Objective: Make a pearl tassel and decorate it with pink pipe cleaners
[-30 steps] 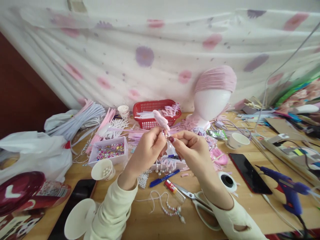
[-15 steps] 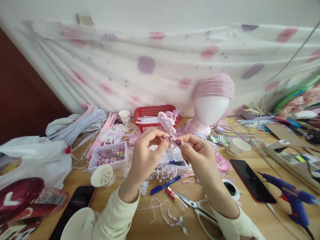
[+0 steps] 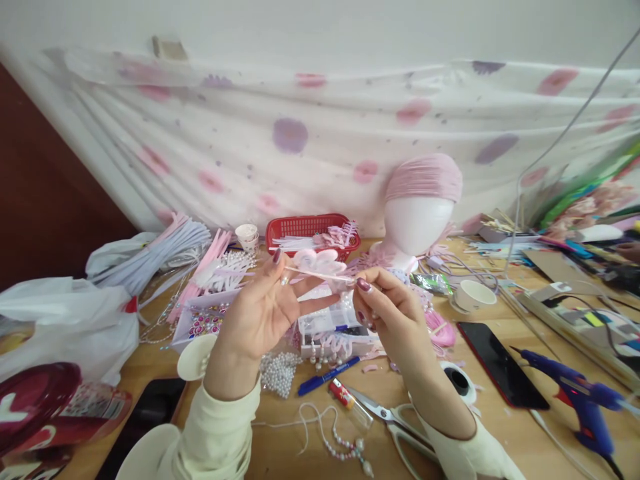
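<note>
Pink fuzzy petal piece (image 3: 320,263) is up in the air right in the middle of the clock, between both hands and above the table (image 3: 280,447). Left hand (image 3: 260,313) is on the 8 o'clock side, palm mostly showing, with thumb and index finger pinching one end of a pale strand (image 3: 320,274) and the other fingers stretched out below the petals. Right hand (image 3: 393,307), over at 4 o'clock, is curled up with thumb and fingertips clamped on the strand's other end, close by the petals. The strand looks pulled pretty straight across the front of the petals.

Going round from there: red basket (image 3: 273,237) at 12, just behind the petals as you look at it, and a white foam head (image 3: 417,223) in a pink wrap (image 3: 425,179) at 2. Black phone (image 3: 503,367) at 4, with a blue glue gun (image 3: 575,387) further out the same way. Scissors (image 3: 387,415) lie open at 5, blue pen (image 3: 327,377) and a beaded string (image 3: 345,455) around 6, loose pearly beads (image 3: 280,375) at 7. Gem box (image 3: 181,333) is at 8, partly hidden by the left hand, and the fuzzy stem bundle (image 3: 163,253) is at 9.
</note>
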`<control>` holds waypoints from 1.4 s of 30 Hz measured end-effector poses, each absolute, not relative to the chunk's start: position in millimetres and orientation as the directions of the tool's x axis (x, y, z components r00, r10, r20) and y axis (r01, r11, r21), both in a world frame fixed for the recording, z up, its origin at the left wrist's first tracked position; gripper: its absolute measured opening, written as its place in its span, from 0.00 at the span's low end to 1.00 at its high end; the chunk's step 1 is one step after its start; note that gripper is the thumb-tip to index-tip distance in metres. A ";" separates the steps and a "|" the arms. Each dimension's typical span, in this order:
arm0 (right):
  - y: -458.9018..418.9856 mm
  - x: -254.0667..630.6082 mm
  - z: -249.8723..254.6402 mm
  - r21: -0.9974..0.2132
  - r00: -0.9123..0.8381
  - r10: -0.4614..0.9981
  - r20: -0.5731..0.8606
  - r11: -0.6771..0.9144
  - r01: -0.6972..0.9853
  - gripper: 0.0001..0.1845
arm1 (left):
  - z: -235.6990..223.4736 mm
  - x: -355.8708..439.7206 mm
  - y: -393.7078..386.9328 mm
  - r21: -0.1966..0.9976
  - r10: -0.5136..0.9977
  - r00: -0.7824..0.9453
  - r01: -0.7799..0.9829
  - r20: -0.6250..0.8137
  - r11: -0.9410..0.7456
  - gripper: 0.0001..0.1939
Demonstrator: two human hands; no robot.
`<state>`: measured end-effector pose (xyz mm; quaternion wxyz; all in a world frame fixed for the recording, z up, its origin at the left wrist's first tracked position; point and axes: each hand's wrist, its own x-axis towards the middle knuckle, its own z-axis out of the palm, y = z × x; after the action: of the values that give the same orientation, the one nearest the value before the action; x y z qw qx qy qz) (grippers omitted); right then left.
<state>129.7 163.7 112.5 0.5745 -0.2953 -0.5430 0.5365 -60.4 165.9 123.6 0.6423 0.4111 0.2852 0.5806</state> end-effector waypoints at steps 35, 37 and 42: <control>176.9 98.9 71.2 -0.906 -0.630 0.756 0.175 -0.127 -0.404 0.21 | 144.8 -44.4 152.7 0.405 0.993 -0.036 -0.911 0.109 -0.078 0.24; 174.3 96.8 71.3 -0.872 -0.648 0.735 0.199 -0.170 -0.460 0.19 | 145.7 -44.1 151.4 0.260 0.997 0.014 -0.966 0.080 -0.008 0.24; 164.2 97.9 77.4 -0.804 -0.669 0.728 0.150 -0.304 -0.511 0.16 | 147.4 -44.9 151.7 0.099 0.994 0.072 -0.993 0.086 0.063 0.23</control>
<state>97.9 164.2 77.4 0.3883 -0.1222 -0.4444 0.7980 -44.9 151.7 147.4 0.7292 0.0658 0.0026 0.6812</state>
